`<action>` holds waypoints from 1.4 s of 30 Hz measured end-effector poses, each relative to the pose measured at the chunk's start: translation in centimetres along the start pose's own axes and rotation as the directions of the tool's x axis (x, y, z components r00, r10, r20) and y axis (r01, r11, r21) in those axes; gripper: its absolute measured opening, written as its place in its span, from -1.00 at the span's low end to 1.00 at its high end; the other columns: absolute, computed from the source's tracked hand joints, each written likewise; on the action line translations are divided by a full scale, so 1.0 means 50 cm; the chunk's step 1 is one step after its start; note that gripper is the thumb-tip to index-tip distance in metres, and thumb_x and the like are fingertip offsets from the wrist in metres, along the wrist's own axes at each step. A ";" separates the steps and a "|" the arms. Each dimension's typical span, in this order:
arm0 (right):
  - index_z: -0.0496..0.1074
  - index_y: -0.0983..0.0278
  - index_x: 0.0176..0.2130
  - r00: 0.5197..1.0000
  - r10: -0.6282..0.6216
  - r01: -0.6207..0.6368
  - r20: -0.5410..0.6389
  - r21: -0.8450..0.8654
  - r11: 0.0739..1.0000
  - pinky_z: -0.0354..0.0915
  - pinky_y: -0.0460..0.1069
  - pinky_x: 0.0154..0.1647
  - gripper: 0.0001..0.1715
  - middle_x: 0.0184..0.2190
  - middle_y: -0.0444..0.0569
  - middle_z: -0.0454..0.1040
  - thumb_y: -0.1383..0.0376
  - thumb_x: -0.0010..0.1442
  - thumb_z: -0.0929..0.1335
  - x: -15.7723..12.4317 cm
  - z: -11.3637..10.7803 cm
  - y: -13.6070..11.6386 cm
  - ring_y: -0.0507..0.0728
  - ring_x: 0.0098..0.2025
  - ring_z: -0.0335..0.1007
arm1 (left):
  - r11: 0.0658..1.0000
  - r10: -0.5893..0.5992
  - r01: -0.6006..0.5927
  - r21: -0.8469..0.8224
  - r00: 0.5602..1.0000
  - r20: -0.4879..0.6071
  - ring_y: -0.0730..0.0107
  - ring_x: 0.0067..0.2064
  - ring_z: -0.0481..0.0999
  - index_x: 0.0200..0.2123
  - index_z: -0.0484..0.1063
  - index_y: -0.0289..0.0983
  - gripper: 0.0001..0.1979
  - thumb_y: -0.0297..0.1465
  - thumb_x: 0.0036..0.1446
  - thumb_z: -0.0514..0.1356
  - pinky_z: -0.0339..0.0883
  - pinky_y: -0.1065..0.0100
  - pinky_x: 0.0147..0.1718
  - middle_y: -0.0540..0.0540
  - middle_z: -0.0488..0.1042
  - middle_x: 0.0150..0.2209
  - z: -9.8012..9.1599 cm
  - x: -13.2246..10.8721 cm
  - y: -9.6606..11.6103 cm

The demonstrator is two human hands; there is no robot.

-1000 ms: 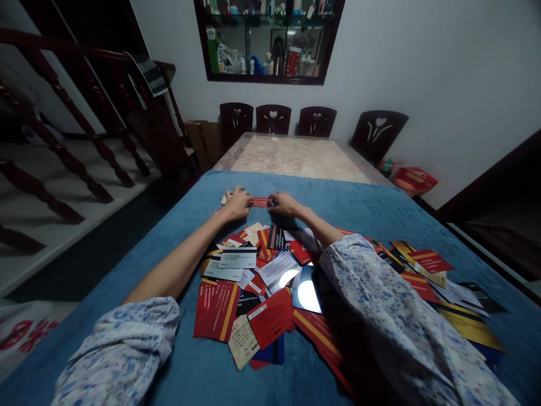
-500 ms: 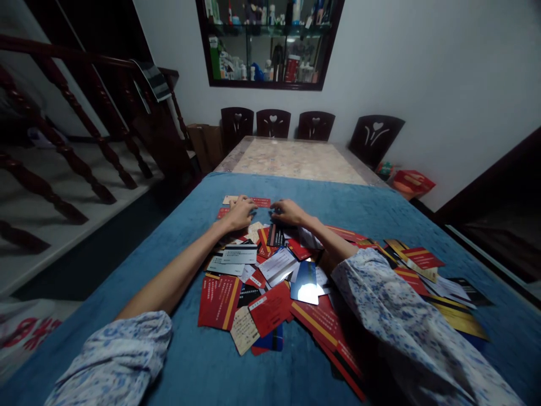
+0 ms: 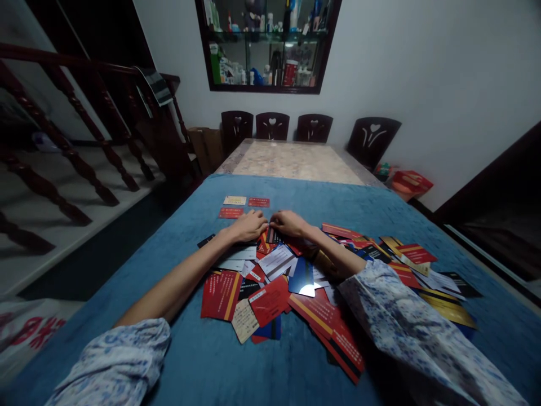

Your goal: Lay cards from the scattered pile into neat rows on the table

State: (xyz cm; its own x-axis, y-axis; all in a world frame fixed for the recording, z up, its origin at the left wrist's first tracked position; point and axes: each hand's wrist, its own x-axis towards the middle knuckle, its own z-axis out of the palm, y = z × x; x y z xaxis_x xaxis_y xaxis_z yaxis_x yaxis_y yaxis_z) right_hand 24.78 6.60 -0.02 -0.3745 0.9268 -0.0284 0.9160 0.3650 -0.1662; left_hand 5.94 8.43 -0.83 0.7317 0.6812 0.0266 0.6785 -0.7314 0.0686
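Note:
My left hand [image 3: 250,225] rests palm down on the far edge of a heap of bank-style cards, its fingers stretched toward the right. Almost touching its fingertips is my right hand [image 3: 289,223], with curled fingers drawn together above a black card [image 3: 275,236]; whatever they pinch is hidden. Beyond my left hand, a cream card [image 3: 235,200], a red card [image 3: 258,202] and another red card [image 3: 231,212] lie flat and apart. Nearer in the heap are a blue card [image 3: 302,276], a white card [image 3: 276,262] and a large red card [image 3: 269,301].
Cards also spread right of my right forearm, among them a gold one [image 3: 448,307]. A blue cloth [image 3: 177,361] covers the near part of the stone-topped table [image 3: 296,160]. Dark chairs [image 3: 315,128] stand at the far end, and a wooden railing [image 3: 63,144] runs along the left.
My left hand has come back toward me and right, uncovering the separate cards. My right hand has drawn slightly nearer, and both hands now meet at the heap's far edge.

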 end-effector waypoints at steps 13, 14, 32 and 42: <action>0.61 0.26 -0.11 0.996 -0.079 0.077 0.035 0.059 0.995 0.20 -0.09 -0.32 -0.67 -0.21 0.05 0.65 0.15 0.30 0.34 -0.047 -0.004 -0.008 0.12 -0.24 0.52 | 0.997 -0.006 0.006 -0.077 1.000 0.001 0.17 -0.09 0.41 -0.05 0.46 -0.19 -0.72 -0.33 0.33 -0.01 0.30 0.23 -0.15 -0.16 0.41 -0.12 -0.002 -0.048 0.026; 0.61 0.26 -0.11 0.996 -0.079 0.077 0.046 0.052 0.996 0.19 -0.09 -0.33 -0.67 -0.23 0.05 0.64 0.15 0.29 0.34 -0.050 -0.005 -0.009 0.12 -0.25 0.51 | 0.997 -0.001 0.002 -0.075 1.000 0.010 0.18 -0.09 0.41 -0.06 0.46 -0.18 -0.72 -0.33 0.33 -0.01 0.30 0.24 -0.17 -0.15 0.41 -0.12 -0.005 -0.053 0.032; 0.60 0.32 -0.17 0.994 -0.095 0.082 0.052 0.218 0.973 0.18 -0.14 -0.33 -0.77 -0.31 -0.05 0.61 0.29 0.26 0.36 -0.055 -0.001 -0.006 0.05 -0.30 0.45 | 0.968 0.060 -0.102 -0.228 0.981 -0.183 0.20 -0.01 0.41 -0.09 0.49 -0.24 -0.78 -0.41 0.25 0.11 0.31 0.19 0.07 -0.16 0.45 -0.07 0.002 -0.078 0.061; 0.61 0.32 -0.18 0.997 0.074 -0.070 -0.006 0.239 0.969 0.19 -0.12 -0.35 -0.74 -0.32 -0.02 0.61 0.26 0.24 0.35 -0.041 0.018 -0.007 0.08 -0.30 0.46 | 0.966 0.025 -0.046 -0.256 0.996 -0.085 0.09 0.04 0.36 -0.07 0.48 -0.22 -0.65 -0.19 0.13 0.30 0.29 0.09 0.03 -0.16 0.42 -0.06 -0.002 -0.085 0.079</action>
State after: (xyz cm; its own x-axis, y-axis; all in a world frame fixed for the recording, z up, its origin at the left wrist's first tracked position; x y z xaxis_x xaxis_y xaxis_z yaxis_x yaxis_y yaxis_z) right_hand 25.07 4.50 -0.77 -0.3052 0.9517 -0.0344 0.8792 0.2678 -0.3941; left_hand 5.50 2.68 -0.55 0.7401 0.6630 0.1126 0.6047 -0.7294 0.3199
